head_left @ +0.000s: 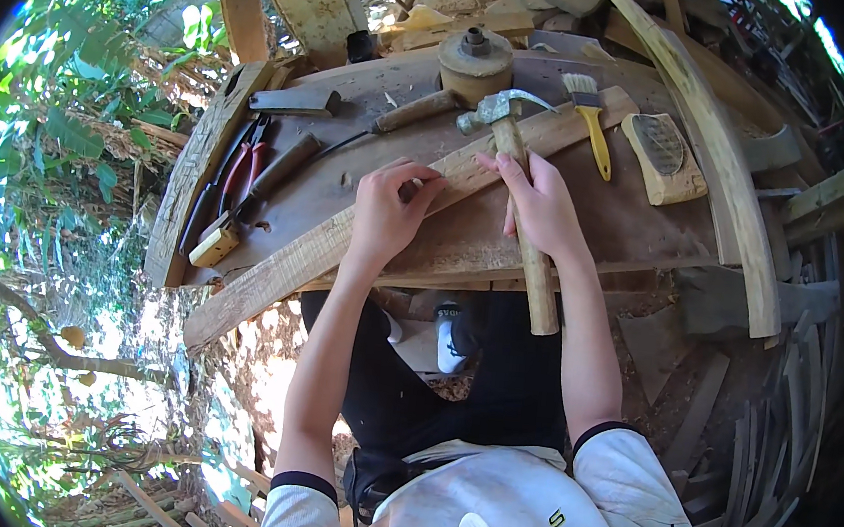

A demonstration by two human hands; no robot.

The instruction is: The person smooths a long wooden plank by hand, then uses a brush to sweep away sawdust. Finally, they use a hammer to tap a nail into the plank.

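My right hand [545,212] is wrapped round the wooden handle of a claw hammer [537,289]. The hammer's metal head points away from me, over a long pale plank [292,262]. This plank lies slantwise across the wooden workbench [607,214], its near left end jutting past the edge. Over the plank's middle, my left hand [392,206] is closed with thumb and fingertips together. Whatever it may be pinching is too small or hidden to make out.
Red-handled pliers [244,166] and wooden-handled tools [285,166] lie at the left. A round lidded pot [474,65] stands at the back. Rightward are a yellow-handled paintbrush [594,128], a wooden block [667,164] and a curved pole [728,150]. Scrap wood strips [779,425] pile up beyond.
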